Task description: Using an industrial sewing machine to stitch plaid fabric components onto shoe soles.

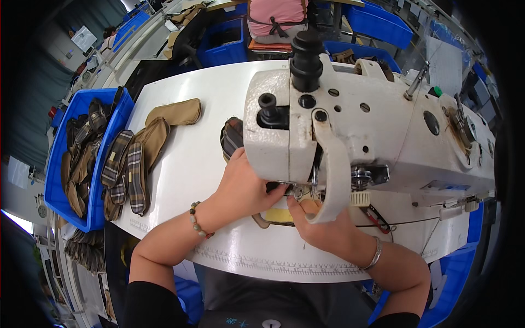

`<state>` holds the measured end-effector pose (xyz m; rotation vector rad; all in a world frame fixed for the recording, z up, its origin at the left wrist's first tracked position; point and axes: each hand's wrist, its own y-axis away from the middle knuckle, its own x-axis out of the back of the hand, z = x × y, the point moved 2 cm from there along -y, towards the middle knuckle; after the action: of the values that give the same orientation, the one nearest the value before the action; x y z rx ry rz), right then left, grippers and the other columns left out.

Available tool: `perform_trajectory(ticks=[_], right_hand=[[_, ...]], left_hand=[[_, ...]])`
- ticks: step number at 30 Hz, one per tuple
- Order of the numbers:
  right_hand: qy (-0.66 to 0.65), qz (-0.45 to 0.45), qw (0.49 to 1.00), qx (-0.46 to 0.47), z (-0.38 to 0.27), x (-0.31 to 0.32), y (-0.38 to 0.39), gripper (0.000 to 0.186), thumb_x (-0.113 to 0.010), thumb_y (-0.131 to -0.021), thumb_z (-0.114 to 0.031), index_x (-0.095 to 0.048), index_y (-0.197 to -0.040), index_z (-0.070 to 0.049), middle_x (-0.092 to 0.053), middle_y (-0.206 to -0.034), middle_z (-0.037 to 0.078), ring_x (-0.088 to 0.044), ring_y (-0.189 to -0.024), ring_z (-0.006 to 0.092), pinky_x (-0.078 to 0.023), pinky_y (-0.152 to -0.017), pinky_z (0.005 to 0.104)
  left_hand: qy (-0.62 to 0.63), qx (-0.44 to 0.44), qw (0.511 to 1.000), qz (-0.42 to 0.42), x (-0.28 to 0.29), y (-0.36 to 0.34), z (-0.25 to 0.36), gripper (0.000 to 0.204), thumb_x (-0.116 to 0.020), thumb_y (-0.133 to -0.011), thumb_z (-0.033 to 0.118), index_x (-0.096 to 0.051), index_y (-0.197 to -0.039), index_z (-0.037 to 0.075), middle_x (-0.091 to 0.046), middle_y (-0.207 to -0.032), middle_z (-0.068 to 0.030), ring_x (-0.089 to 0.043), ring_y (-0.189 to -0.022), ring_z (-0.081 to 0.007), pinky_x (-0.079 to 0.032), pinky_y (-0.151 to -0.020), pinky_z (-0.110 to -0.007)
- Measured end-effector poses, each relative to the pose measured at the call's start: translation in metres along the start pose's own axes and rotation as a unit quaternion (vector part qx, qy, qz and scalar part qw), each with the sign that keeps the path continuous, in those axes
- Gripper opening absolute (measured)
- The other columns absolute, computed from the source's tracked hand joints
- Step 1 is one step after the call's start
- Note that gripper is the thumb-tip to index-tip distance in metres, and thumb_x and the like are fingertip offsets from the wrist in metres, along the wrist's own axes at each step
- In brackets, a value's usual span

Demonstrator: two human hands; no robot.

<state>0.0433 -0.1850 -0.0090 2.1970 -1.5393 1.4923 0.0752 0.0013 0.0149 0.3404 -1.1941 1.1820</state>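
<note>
A white sewing machine (377, 120) stands over the table, and both my hands are at its needle area. My left hand (243, 188) is closed on a plaid fabric piece (232, 136), its thumb and fingertips by the presser foot (297, 191). The piece's far end shows beyond the hand; a tan edge (261, 220) shows on the near side. My right hand (325, 232) is bent in close to the presser foot, fingers drawn together, partly behind the machine's curved white lever (333, 169). What its fingertips hold is hidden. A yellow patch (280, 216) lies between the hands.
On the left, plaid and tan fabric pieces (138, 177) lie on the white table (191, 147), beside a blue bin (54, 180) full of similar pieces. Small red-handled snips (377, 218) lie right of my right hand. A person in pink (276, 16) sits beyond the table.
</note>
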Motion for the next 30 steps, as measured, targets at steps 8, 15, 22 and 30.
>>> perform_trajectory(ticks=[8,15,22,30], right_hand=[[0.141,-0.096,0.978,0.121,-0.002,0.001,-0.004,0.036,-0.062,-0.085,-0.008,-0.064,-0.121,-0.006,-0.067,-0.077,0.01,-0.068,-0.062,0.026,-0.054,-0.053,0.0391],[0.109,-0.223,0.969,0.014,0.0,-0.009,-0.004,0.038,-0.056,-0.092,-0.011,-0.061,-0.129,-0.009,-0.067,-0.082,0.009,-0.066,-0.061,0.0257,-0.05,-0.048,0.0391],[0.047,-0.153,0.986,0.044,0.001,-0.003,-0.008,0.027,-0.055,-0.093,-0.011,-0.066,-0.117,-0.013,-0.069,-0.082,0.009,-0.067,-0.063,0.0285,-0.052,-0.053,0.0411],[-0.011,-0.148,0.988,-0.036,0.015,-0.012,0.004,0.014,-0.066,-0.083,-0.014,-0.071,-0.094,-0.008,-0.07,-0.077,0.013,-0.069,-0.07,0.031,-0.056,-0.062,0.0434]], left_hand=[[0.067,0.005,0.998,0.021,0.006,-0.011,-0.013,0.029,-0.073,-0.07,0.016,-0.074,-0.099,0.015,-0.071,-0.098,-0.006,-0.063,-0.095,-0.0286,-0.042,-0.082,-0.04],[0.112,0.028,0.992,0.042,0.011,-0.012,-0.003,0.026,-0.072,-0.069,0.016,-0.073,-0.095,0.014,-0.07,-0.089,-0.0081,-0.064,-0.085,-0.0302,-0.041,-0.075,-0.039],[0.083,0.035,0.996,0.022,0.006,-0.007,-0.005,0.023,-0.074,-0.068,0.018,-0.075,-0.092,0.017,-0.069,-0.083,-0.0066,-0.064,-0.082,-0.03,-0.042,-0.072,-0.04],[0.039,0.043,0.998,-0.002,0.002,-0.005,-0.003,0.022,-0.076,-0.07,0.02,-0.076,-0.092,0.019,-0.07,-0.081,-0.0037,-0.065,-0.081,-0.0281,-0.046,-0.073,-0.04]])
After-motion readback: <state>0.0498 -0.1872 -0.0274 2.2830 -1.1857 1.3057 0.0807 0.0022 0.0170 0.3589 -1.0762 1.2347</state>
